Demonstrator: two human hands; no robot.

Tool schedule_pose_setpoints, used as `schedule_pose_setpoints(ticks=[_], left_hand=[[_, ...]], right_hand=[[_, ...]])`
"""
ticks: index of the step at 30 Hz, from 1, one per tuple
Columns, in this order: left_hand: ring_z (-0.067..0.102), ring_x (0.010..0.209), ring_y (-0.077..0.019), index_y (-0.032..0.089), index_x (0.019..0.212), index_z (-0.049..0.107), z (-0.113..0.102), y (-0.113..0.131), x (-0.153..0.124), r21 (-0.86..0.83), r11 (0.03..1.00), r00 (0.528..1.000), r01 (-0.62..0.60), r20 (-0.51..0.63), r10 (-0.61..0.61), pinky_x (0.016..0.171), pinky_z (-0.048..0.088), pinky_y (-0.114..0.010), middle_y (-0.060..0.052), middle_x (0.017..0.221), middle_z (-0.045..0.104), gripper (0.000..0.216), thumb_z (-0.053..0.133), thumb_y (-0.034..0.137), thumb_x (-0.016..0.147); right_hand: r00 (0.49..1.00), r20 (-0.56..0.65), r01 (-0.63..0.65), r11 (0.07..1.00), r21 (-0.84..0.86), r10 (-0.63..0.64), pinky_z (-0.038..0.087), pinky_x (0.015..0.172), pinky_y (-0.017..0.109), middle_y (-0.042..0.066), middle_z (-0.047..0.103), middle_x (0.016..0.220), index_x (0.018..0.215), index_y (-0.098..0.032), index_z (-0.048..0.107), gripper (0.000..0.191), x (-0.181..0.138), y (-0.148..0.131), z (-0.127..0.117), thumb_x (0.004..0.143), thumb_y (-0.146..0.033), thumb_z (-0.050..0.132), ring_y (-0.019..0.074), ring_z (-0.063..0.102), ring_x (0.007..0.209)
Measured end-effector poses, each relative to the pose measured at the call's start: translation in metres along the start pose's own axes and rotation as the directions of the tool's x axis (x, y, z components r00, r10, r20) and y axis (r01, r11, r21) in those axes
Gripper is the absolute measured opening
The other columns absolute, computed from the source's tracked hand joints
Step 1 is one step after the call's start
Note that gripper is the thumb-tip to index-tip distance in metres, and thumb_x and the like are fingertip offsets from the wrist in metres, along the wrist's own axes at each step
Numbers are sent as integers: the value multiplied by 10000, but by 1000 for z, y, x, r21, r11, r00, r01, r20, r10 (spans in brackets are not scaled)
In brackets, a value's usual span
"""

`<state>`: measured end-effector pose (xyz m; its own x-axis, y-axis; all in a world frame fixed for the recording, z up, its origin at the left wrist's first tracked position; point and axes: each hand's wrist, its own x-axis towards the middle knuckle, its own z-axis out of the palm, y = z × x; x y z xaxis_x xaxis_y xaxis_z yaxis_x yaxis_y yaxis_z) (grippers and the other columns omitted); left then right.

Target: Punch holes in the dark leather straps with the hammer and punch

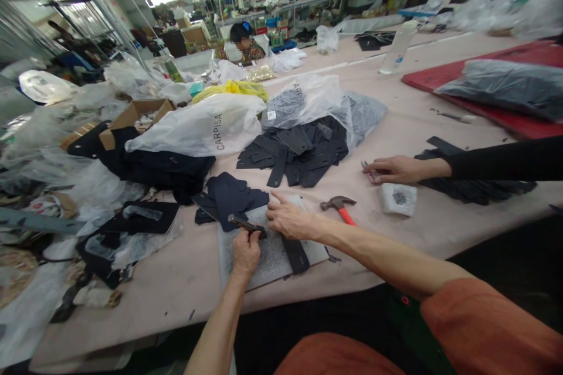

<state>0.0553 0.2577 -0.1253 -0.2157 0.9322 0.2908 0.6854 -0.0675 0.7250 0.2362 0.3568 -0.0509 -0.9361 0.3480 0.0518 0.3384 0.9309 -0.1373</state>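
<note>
My left hand [246, 253] is closed round a narrow dark metal tool [247, 225] and holds it above a grey speckled board [272, 258]. Over the same board my right hand [290, 218] has its index finger stretched forward and the others partly bent; I make out nothing in it. Below that hand a dark strip [295, 253] lies on the board, reaching its near edge. Dark cut pieces [231, 196] are piled at the board's far left. To the right of my hand rests a claw hammer [338, 205] with a red handle.
A co-worker's hand [393, 169] in a black sleeve holds a small tool beside a white block [398, 199]. More dark strips [303, 146] spill from a plastic bag [316, 96]. Bags and a cardboard box [136, 114] crowd the left; a bottle [398, 48] stands farther back.
</note>
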Motion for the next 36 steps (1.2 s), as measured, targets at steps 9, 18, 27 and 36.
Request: schedule_pose_setpoints(ticks=[9,18,27,36], left_hand=[[699,831,-235,187,917,682,0,-1,0,-42,997,997,61,51,-59,779,550,-343,-73,876,740,230,484,290,861],[693,806,-231,188,891,694,-3,6,5,-54,988,990,142,18,-142,748,542,-321,-68,856,740,254,506,354,850],[677,852,-212,177,913,690,18,27,44,-121,985,992,123,8,-123,817,518,-325,-64,893,733,237,533,346,857],[683,879,-198,173,906,697,46,27,49,-154,988,994,11,109,6,842,536,-326,-66,916,738,201,522,260,859]], right_hand=[[875,-163,-420,883,210,455,148,1138,542,132,436,1448,1343,-169,501,509,-57,-41,37,870,-345,562,295,318,1352],[817,-144,-536,828,162,558,24,1151,588,125,274,1564,1487,-141,325,660,-60,-70,71,933,-479,441,321,150,1455],[807,-214,-505,831,233,550,101,1143,597,148,386,1507,1428,-137,434,615,-60,-75,66,927,-492,469,339,271,1410],[774,-227,-512,795,326,592,146,1145,569,123,488,1436,1349,-149,522,515,-61,-75,63,925,-438,496,333,355,1345]])
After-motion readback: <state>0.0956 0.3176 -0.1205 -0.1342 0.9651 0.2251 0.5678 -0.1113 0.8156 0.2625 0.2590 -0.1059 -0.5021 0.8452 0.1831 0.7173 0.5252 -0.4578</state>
